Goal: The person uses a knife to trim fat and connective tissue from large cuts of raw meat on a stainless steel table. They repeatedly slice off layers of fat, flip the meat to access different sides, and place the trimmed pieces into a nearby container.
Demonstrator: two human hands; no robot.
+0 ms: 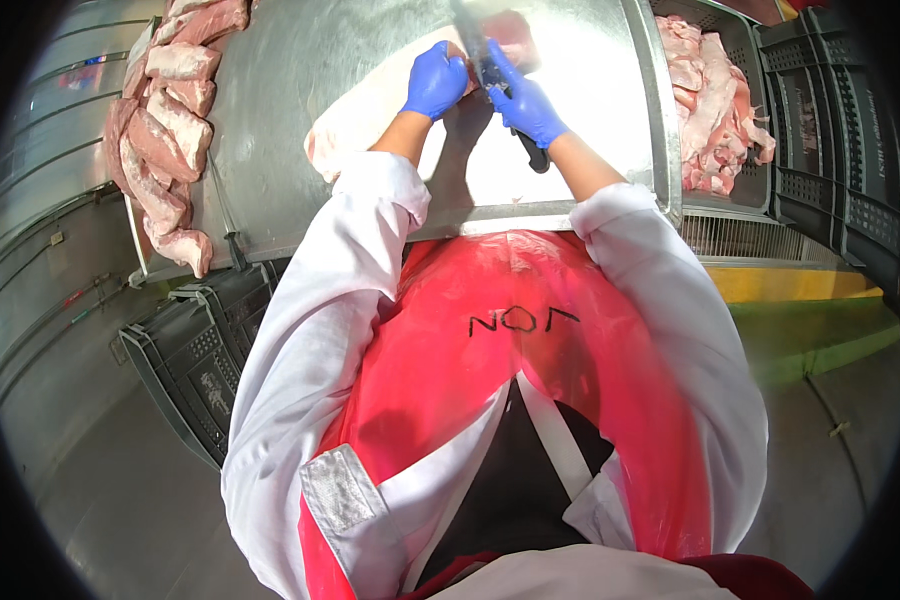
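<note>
A long pale slab of raw meat [362, 112] lies slantwise across the metal table, with a pinker end at the far side. My left hand [435, 80], in a blue glove, is closed on the slab's upper part. In my gloved right hand [526, 105] is a knife [537, 157]; its black handle end sticks out below the palm. The blade points away from me, tilted a little left, smeared by motion and right beside my left hand. Whether its edge touches the meat, I cannot tell.
The metal table [270, 185] has a raised rim on the right. Several meat strips [165, 130] are piled along its left edge. At the right, a dark crate [755, 185] holds meat trimmings [708, 110], beside stacked black crates [830, 130]. Another black crate [195, 360] stands low at left.
</note>
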